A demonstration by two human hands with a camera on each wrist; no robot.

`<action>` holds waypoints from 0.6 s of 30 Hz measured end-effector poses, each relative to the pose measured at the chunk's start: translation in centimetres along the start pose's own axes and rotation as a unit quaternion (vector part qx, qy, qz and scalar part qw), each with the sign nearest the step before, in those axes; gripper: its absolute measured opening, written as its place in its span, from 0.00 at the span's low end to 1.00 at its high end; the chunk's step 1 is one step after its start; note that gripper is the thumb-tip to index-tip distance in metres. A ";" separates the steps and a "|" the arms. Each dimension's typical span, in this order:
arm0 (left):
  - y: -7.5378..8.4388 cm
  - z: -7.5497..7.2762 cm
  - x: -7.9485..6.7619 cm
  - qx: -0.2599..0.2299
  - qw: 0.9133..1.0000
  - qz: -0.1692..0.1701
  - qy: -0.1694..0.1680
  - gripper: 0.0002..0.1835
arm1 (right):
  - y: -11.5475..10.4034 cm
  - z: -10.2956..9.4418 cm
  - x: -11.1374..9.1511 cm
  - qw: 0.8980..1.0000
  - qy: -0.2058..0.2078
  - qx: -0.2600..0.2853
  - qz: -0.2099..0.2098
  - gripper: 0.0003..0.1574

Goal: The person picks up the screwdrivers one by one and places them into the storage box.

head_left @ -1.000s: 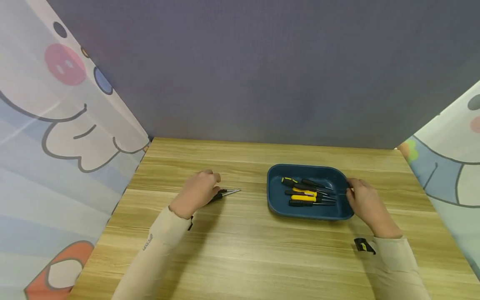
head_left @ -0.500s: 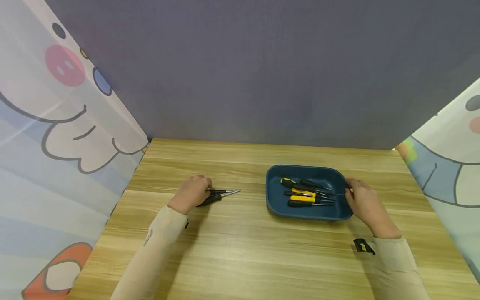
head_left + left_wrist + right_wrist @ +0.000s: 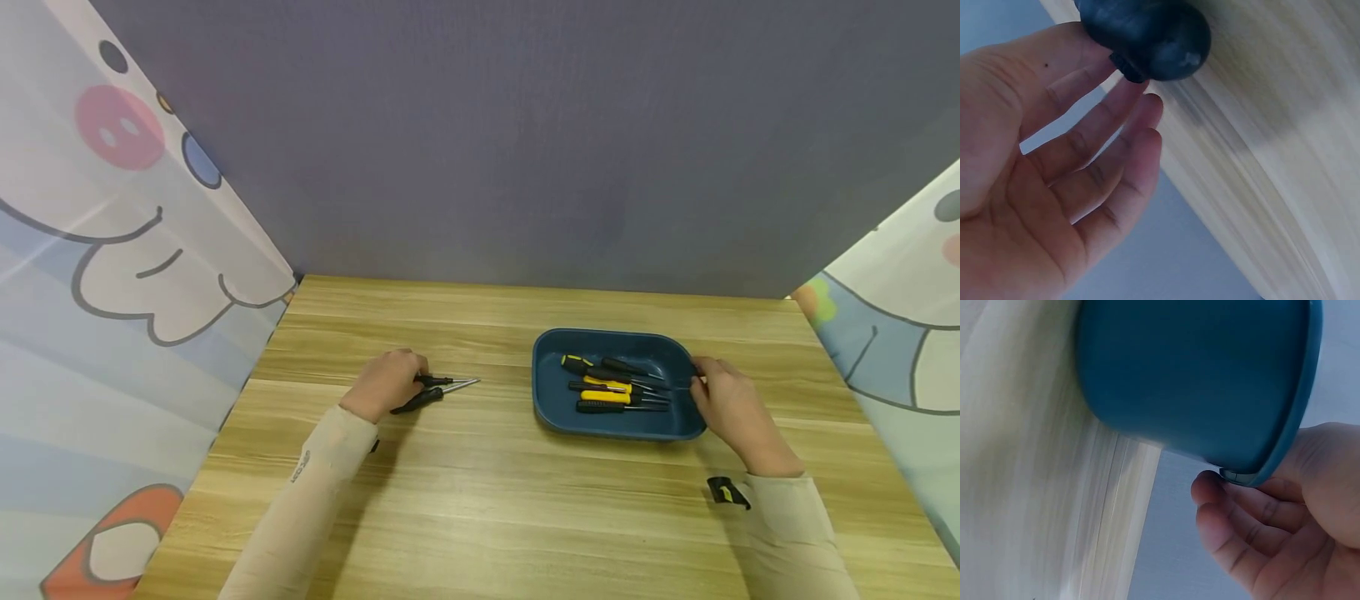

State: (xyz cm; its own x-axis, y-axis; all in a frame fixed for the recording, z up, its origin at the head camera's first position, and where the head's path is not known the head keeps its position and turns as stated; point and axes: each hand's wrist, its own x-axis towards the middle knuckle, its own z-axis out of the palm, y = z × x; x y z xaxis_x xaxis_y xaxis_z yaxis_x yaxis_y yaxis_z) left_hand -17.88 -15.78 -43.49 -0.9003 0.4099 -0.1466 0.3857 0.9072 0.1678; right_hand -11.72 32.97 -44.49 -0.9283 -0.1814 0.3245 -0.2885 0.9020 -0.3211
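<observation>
Two black-handled screwdrivers lie side by side on the wooden table, tips to the right. My left hand (image 3: 387,385) has its thumb and fingers at the handle of the farther screwdriver (image 3: 435,381), pinching it. The nearer screwdriver (image 3: 418,401) lies just in front; its rounded handle end (image 3: 1154,44) hides the thumb tip and most of the farther handle (image 3: 1127,67) in the left wrist view. My right hand (image 3: 731,408) grips the right end of a dark blue plastic bin (image 3: 551,400), fingers under its rim (image 3: 1300,406). Inside lie several black and yellow screwdrivers (image 3: 606,397).
The wood-grain table (image 3: 480,517) ends at a grey upright panel (image 3: 525,150) at the back. Cartoon-printed curtains (image 3: 150,375) hang at the left and right sides. Bare tabletop separates the loose screwdrivers from the bin.
My left hand has moved back left and down along the handles, uncovering more of both screwdrivers, then stayed nearly still. My right hand and the bin have hardly moved.
</observation>
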 end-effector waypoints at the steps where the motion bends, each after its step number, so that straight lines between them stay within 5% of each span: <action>1: 0.0 0.0 0.1 0.000 1.000 0.002 -0.001 0.06 | 0.0 0.0 0.0 1.000 0.001 -0.001 -0.001 0.19; 18: 0.1 -0.1 0.9 -0.016 0.999 0.025 -0.023 0.02 | -0.3 -0.1 0.1 1.000 -0.007 0.007 0.010 0.18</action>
State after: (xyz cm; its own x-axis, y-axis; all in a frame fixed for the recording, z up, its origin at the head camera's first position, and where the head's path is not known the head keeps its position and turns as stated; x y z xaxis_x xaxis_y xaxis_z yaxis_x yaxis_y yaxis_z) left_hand -18.67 -15.30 -43.48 -0.8690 0.4599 -0.1823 0.4234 0.8820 0.2070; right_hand -11.75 32.76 -44.28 -0.9374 -0.1684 0.3048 -0.2721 0.9004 -0.3395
